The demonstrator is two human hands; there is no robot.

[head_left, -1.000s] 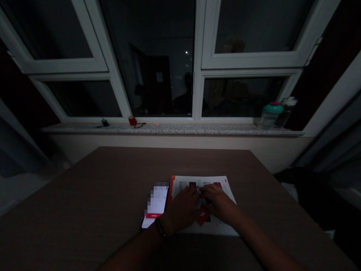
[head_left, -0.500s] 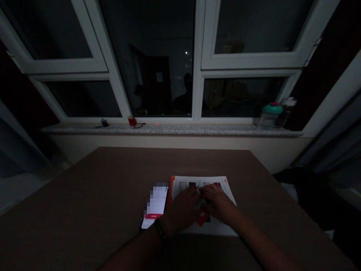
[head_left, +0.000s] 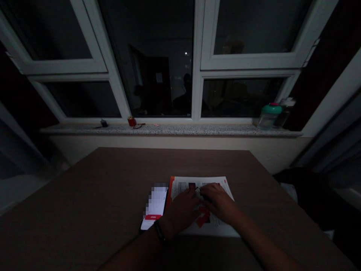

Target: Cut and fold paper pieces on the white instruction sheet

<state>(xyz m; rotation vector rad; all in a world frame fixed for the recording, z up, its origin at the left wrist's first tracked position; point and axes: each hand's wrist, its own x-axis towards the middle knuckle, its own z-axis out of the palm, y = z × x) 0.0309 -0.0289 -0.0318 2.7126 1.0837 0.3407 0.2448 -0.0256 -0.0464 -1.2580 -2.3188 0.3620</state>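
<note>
A white-framed window occupied the far side of the room, its dark panes showing reflections. Below it ran a speckled stone sill. A brown wood-grain table stood in front of the wall beneath the sill.

At the sill's right end stood a clear container with a teal lid, with a second bottle just behind it. Toward the sill's centre were a small red cylindrical item, a pair of eyeglasses touching it, and a small pink slip. A small dark object lay further left.

On the table, a printed sheet with an orange-red left edge lay near the near edge, right of centre. A smartphone lay just beside its left edge, screen lit and pixelated.

Both hands rested over the sheet, close together. The left hand was next to the phone, and the right hand lay to its right. Their fingertips nearly met above a thin dark item; whether either hand gripped it could not be determined. A dark band encircled the left wrist.
</note>
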